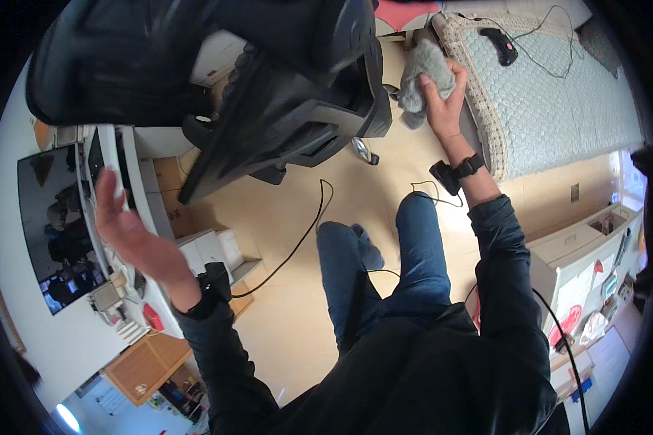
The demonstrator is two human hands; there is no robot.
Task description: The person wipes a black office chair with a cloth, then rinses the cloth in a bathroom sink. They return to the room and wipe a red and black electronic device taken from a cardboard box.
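Observation:
My right hand [446,106] grips a bunched grey plush cloth [427,70], fingers wrapped round its right side. The cloth hangs between a black chair [283,103] and the edge of a bed [555,103]. My left hand [136,234] is raised on the left with nothing in it, its fingers slightly apart and somewhat blurred. Large black chair parts fill the top of the view, tilted over the floor. A chrome leg with a caster [364,151] shows beneath them. Both wrists carry black strapped devices with cables.
A black game controller [499,47] with a cable lies on the bed's quilted cover. A dark television screen [60,228] is at the left. A white cabinet [571,239] stands at the right. Black cable [299,247] loops above the tan floor [283,337].

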